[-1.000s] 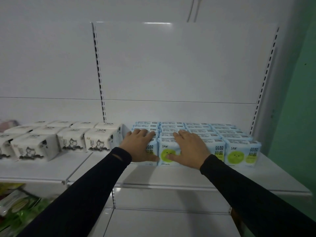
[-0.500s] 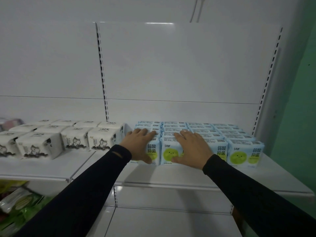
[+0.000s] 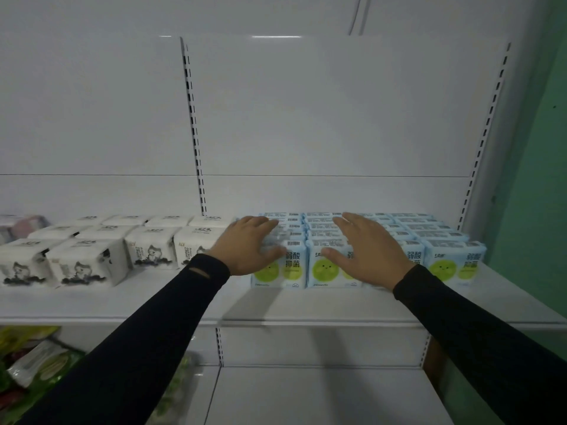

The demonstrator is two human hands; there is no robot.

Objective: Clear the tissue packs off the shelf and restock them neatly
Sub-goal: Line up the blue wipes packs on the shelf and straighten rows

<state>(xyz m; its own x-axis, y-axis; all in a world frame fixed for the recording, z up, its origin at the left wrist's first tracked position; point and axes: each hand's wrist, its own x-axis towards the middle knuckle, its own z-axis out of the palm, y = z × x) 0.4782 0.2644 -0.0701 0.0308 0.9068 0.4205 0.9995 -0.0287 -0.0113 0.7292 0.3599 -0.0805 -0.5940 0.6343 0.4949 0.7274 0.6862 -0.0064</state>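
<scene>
Hands [image 3: 250, 248] [image 3: 369, 250] have slid further back over blue tissue packs [image 3: 441, 240].

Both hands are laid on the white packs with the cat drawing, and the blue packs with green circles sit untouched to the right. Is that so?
Not quite. The head view shows the left hand and right hand on the blue packs; the white cat packs sit untouched to the left.

The tissue packs [image 3: 325, 265] are pale blue with green smiley circles and dark lettering. Left of them, white packs [image 3: 82, 265] carry black-and-grey cat drawings. Shelf [image 3: 184, 302] white; sleeves [image 3: 138, 338] black; wall [image 3: 540, 179] green.
</scene>
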